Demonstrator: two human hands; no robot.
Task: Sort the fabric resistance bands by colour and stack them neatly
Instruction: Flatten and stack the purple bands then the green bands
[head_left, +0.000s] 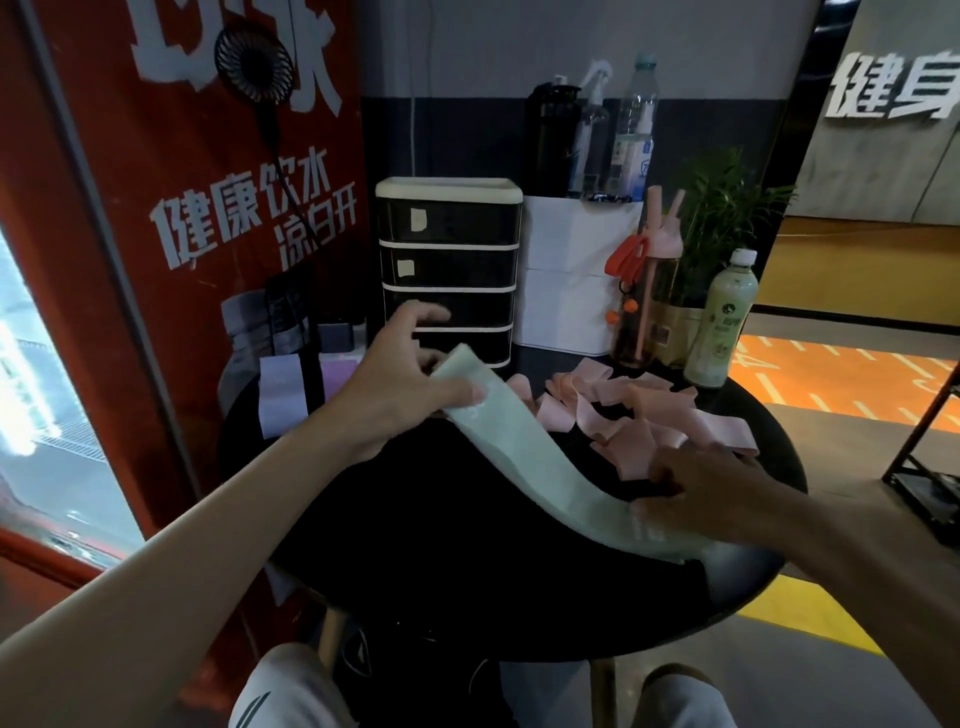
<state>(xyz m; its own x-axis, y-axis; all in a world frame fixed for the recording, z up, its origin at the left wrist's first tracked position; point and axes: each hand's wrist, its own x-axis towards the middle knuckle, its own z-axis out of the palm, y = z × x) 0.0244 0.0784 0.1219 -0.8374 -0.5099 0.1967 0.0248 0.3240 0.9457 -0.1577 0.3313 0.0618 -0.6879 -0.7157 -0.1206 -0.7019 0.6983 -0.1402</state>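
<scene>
— Where's the green band (524, 457)?
— Over the bench (415, 519), stretched between both hands. The left hand (400, 384) pinches its far end, thumb on top.
— And the right hand (717, 493)?
— Its fingers (655, 512) lie on the near end (blurred, so I cannot tell whether they grip). Pink bands (675, 415) sit heaped behind it.

One mint-green band (524, 457), one left hand (400, 384), one right hand (711, 493), one four-drawer unit (449, 270)
</scene>
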